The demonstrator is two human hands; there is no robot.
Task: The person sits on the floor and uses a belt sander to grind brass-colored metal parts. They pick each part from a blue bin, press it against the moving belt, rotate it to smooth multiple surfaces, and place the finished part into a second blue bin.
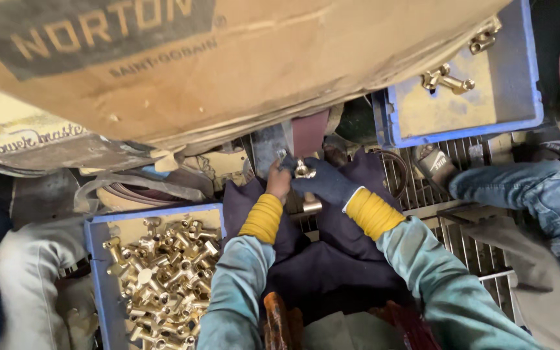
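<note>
Both my hands grip one brass fitting [304,171] and hold it up against a reddish-brown abrasive belt [310,133] under a big cardboard cover. My left hand [279,180] is bare at the fingers, with a yellow cuff at the wrist, and grips the fitting from the left. My right hand [324,183] wears a dark glove with a yellow cuff and grips it from the right. A dark cloth [332,259] lies over my lap below the hands.
A blue tray [98,272] at lower left is piled with several brass fittings [170,279]. A second blue tray [526,78] at upper right holds a few fittings [447,79]. A metal grate [461,227] and another person's jeans-clad leg [539,194] lie right. The cardboard cover [228,71] overhangs the top.
</note>
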